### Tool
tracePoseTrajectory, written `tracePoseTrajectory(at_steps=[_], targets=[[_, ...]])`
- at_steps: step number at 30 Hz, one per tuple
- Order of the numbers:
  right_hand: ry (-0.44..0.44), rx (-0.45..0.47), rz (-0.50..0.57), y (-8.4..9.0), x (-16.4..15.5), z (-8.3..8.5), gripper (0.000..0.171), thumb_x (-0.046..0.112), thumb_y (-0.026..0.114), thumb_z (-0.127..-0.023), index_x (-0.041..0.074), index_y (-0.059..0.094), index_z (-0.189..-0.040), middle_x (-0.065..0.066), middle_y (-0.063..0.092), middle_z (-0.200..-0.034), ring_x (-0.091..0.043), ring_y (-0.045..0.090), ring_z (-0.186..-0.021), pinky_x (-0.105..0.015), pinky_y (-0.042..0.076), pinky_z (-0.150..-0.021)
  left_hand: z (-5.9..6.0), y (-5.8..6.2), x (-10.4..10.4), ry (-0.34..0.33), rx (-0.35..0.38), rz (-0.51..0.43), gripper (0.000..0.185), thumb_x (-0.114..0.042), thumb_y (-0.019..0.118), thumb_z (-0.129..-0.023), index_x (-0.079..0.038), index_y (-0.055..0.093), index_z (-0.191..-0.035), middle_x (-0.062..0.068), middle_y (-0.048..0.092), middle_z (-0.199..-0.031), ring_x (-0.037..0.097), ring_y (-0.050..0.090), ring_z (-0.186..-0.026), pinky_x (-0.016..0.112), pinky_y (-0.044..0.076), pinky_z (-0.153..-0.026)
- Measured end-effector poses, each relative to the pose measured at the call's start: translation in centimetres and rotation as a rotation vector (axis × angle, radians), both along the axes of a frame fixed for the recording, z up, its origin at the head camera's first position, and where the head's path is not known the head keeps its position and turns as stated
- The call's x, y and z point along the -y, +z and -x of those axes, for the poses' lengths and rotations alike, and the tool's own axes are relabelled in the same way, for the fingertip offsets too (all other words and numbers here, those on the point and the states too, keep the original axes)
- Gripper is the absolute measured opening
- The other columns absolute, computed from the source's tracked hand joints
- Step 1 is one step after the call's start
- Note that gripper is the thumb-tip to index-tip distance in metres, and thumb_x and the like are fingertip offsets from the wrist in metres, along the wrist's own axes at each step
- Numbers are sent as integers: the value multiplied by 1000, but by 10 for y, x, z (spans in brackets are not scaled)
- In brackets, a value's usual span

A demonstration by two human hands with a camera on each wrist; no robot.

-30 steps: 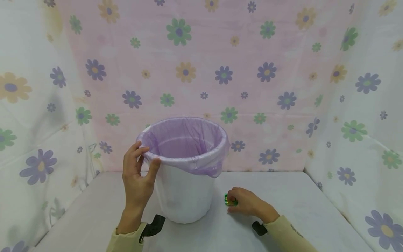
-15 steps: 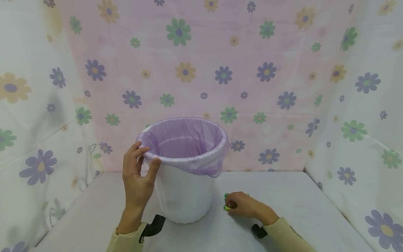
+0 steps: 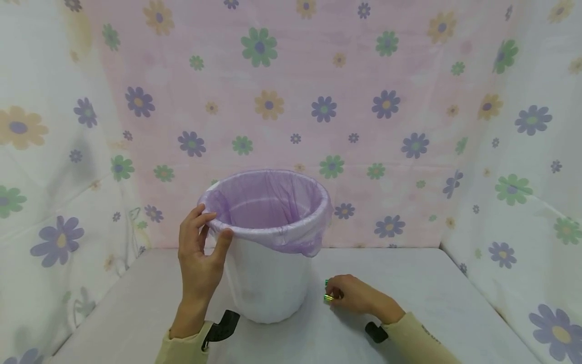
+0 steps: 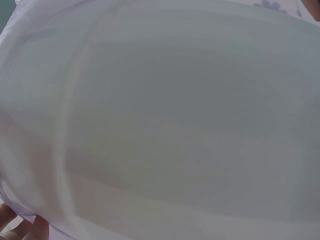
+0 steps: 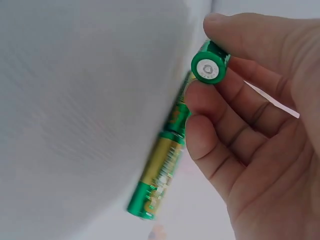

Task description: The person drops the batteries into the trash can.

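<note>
My left hand (image 3: 200, 263) grips the near left rim of a white trash bin (image 3: 268, 283), its thumb outside on the folded-over purple bag (image 3: 277, 233). The bin's pale wall (image 4: 175, 125) fills most of the left wrist view, with fingertips (image 4: 39, 229) at the lower left corner. Right of the bin, low over the table, my right hand (image 3: 356, 296) pinches a green and gold battery (image 5: 209, 69) between thumb and fingers, its flat end facing the right wrist camera. Behind those fingers, another battery (image 5: 157, 175) lies end to end with a partly hidden battery (image 5: 177, 110).
The bin stands upright on a white-covered table (image 3: 409, 273). A pink flowered cloth (image 3: 291, 136) hangs behind the table, with white flowered cloths at both sides. Black wrist mounts (image 3: 222, 326) stick out from the sleeves.
My right hand, earlier bent over the green batteries, now pinches one of them, and its fingers have shifted slightly. The left hand and bin stay in place.
</note>
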State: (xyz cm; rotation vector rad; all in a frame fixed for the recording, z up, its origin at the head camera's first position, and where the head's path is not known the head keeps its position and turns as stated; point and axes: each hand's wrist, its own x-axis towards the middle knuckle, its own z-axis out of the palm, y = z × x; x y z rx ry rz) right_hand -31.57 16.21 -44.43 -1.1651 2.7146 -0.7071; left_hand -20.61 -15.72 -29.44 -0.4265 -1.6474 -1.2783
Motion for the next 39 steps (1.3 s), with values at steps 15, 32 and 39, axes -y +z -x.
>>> tracePoseTrajectory(at_steps=[15, 32, 39], targets=[[9, -108, -56, 73, -8, -14, 13, 13, 69, -88, 14, 66, -100, 14, 55, -81, -5, 51, -72, -22, 48, -63, -3, 2, -1, 17, 14, 13, 36, 1, 69, -84, 12, 53, -115, 28, 41, -136, 42, 41, -126, 25, 37, -106], [53, -330, -28, 209, -15, -19, 13, 8, 68, -87, 14, 65, -98, 10, 58, -82, -8, 52, -71, -24, 50, -61, -2, 2, -3, 15, -4, 8, 35, 0, 68, -85, 13, 53, -114, 29, 41, -134, 44, 41, -125, 25, 37, -106], [53, -370, 6, 256, -4, -14, 13, 9, 66, -89, 12, 66, -101, 7, 61, -83, -11, 54, -72, -27, 51, -62, 5, -4, 2, 12, -14, 13, 37, -2, 69, -85, 12, 53, -115, 28, 41, -135, 41, 41, -126, 25, 37, -106]])
